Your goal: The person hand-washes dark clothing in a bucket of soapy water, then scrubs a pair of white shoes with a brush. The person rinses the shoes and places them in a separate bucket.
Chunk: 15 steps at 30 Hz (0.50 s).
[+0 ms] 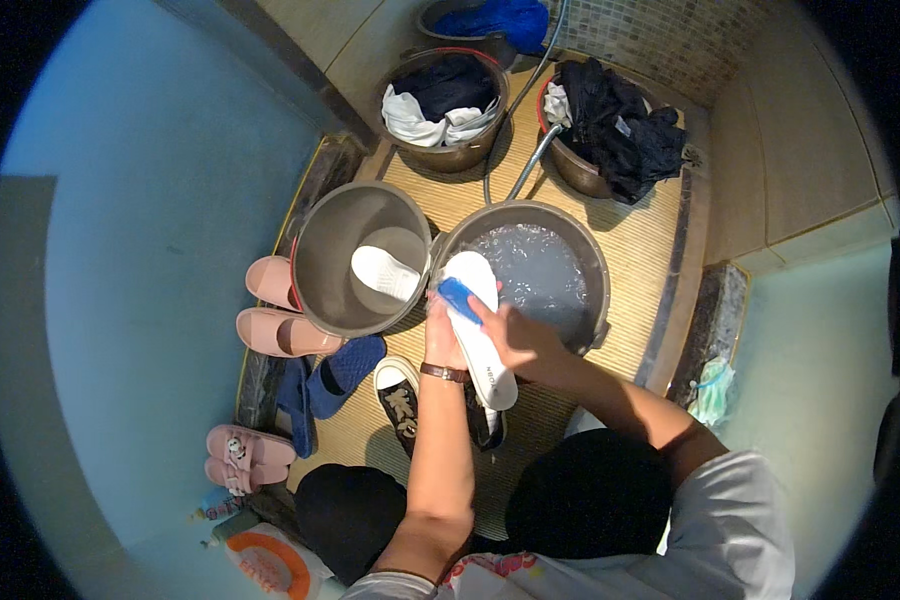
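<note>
My left hand [442, 341], with a brown-strapped watch at the wrist, supports a white shoe insole [489, 373] from beneath. A blue scrubbing brush [459, 298] is gripped in my right hand [516, 339] and lies against the insole's upper face. Both hands are over the near-left rim of a grey-brown bucket [601, 281] holding cloudy, sudsy water [544, 259]. Touching it on the left, a second bucket [321, 251] leans with its mouth towards me. Inside that one rests another white insole [385, 273]. The brush's bristles are hidden.
Black-and-white sneakers [399, 397] stand below my hands. Pink slides [277, 331], blue slippers [341, 382] and pink panda slippers [251, 454] line the left side. Farther back, two buckets [450, 154] [581, 172] hold clothes, with a metal shower hose [529, 169] between them.
</note>
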Available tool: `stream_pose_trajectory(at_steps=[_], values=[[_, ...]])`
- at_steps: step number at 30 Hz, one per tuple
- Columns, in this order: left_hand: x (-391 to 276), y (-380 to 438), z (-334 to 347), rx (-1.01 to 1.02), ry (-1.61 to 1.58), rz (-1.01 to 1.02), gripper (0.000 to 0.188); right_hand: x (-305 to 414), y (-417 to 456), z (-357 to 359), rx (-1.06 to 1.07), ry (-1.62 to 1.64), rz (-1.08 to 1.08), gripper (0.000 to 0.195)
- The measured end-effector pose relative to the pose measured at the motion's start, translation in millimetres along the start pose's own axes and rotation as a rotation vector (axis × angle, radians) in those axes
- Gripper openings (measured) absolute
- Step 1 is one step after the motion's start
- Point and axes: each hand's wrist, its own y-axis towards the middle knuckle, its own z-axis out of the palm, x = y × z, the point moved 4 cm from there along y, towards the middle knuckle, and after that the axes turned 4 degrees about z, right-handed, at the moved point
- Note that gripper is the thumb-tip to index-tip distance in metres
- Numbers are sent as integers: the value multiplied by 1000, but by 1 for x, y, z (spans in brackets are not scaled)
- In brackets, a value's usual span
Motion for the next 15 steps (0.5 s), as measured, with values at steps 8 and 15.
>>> stream_pose_trajectory(at_steps=[8, 15], values=[[10, -5, -2, -345, -14, -34, 83, -61, 21, 42, -281, -145, 26, 48], [0, -2, -6, -112, 119, -4, 83, -74, 23, 10, -54, 100, 313, 40]])
